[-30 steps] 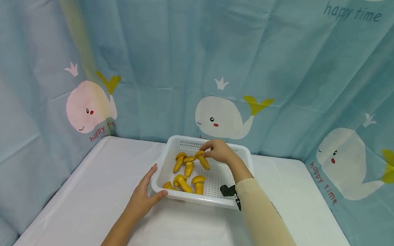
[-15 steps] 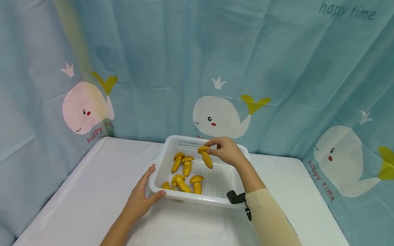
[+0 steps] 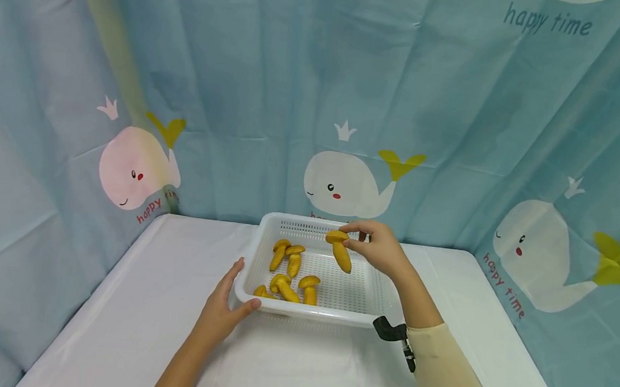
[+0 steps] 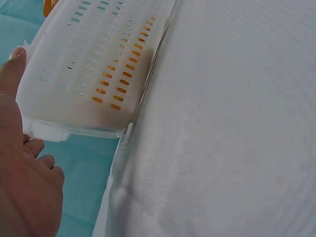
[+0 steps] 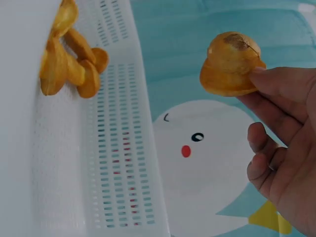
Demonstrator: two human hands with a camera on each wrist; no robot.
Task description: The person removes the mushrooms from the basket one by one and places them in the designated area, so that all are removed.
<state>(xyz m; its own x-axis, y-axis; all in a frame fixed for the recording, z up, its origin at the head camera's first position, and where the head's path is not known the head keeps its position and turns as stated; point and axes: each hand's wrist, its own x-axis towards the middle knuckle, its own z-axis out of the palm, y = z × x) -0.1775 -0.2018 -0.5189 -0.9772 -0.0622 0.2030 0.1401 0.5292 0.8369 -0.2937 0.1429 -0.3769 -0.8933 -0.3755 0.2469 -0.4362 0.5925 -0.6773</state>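
My right hand pinches a yellow mushroom by its cap, between thumb and fingers, over the white perforated basket. In the right wrist view the stem end of this mushroom faces the camera. My left hand grips the basket's near left corner, thumb on the front rim and fingers along the left side. From the left wrist, the thumb shows at the rim, with other fingertips curled beside the basket. Several more yellow mushrooms lie in the left half of the basket, one partly hidden by the front wall.
The basket stands near the back of a table with a white cloth. Behind and beside the table hangs a blue curtain with whale prints. A black wrist-camera mount sits at my right wrist, close to the basket's front right corner.
My right hand has lifted the mushroom from among the others and carried it to the right. The left hand keeps its hold on the basket, and the other mushrooms lie as before.
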